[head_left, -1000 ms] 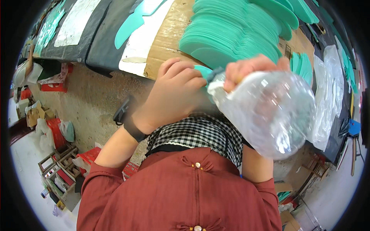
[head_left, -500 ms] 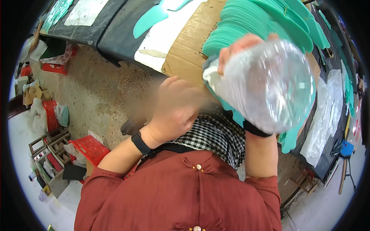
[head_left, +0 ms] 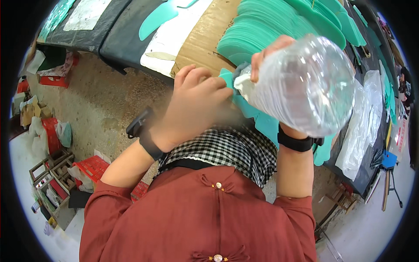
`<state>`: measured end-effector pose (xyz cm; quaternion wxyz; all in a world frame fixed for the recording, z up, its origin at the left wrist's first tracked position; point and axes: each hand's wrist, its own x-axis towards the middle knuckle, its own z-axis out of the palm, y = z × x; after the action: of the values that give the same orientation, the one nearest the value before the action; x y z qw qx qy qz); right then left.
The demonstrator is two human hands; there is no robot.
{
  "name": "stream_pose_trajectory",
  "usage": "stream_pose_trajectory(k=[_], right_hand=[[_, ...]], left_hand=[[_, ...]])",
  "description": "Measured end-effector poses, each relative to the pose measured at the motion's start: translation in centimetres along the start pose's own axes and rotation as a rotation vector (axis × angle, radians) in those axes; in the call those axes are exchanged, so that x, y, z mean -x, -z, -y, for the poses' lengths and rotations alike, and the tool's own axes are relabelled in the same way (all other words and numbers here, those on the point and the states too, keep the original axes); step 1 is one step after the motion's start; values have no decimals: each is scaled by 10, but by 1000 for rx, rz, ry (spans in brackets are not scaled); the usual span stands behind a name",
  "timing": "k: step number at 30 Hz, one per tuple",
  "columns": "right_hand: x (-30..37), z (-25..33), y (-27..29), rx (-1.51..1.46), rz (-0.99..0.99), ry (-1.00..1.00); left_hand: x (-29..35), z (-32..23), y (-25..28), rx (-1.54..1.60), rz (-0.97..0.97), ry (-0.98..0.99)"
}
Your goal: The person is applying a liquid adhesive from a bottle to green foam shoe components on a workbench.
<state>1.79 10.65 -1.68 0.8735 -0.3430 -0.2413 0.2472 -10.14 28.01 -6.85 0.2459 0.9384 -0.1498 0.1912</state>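
My right hand (head_left: 277,47) grips a large clear plastic bottle (head_left: 310,87), tilted with its broad round end toward me. A white cloth (head_left: 245,85) with a grey part pokes out at the bottle's narrower end, against the green sheets. Close to its left, my left hand (head_left: 195,98) has its fingers curled beside the edge of a thin green sheet (head_left: 227,77). Whether the fingers pinch anything is hidden, and the lower part of that hand is blurred. Behind both hands a thick fanned stack of green shaped sheets (head_left: 257,32) lies on brown cardboard (head_left: 198,50).
A single green piece (head_left: 158,19) and white paper (head_left: 163,48) lie on the dark table left of the stack. Clear plastic film (head_left: 360,131) lies at the right. Red baskets (head_left: 92,167) and a wooden rack (head_left: 52,177) stand on the floor at left.
The left hand has shifted slightly, its fingers now up by the green sheet's edge, its wrist turned. The right hand still holds the bottle. The whole view has moved slightly.
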Motion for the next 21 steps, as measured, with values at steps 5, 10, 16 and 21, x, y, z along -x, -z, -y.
stream_pose_trajectory(k=[5,10,16,21], right_hand=[[66,64,8,201,-120,-256],[81,58,-10,323,-120,-194],[10,-13,-23,-255,-450,-309],[19,2,-29,423,-35,-242]], left_hand=[[4,0,-3,30,-22,56],[1,2,0,67,-74,66],[3,11,10,52,-222,200],[9,16,15,26,-221,246]])
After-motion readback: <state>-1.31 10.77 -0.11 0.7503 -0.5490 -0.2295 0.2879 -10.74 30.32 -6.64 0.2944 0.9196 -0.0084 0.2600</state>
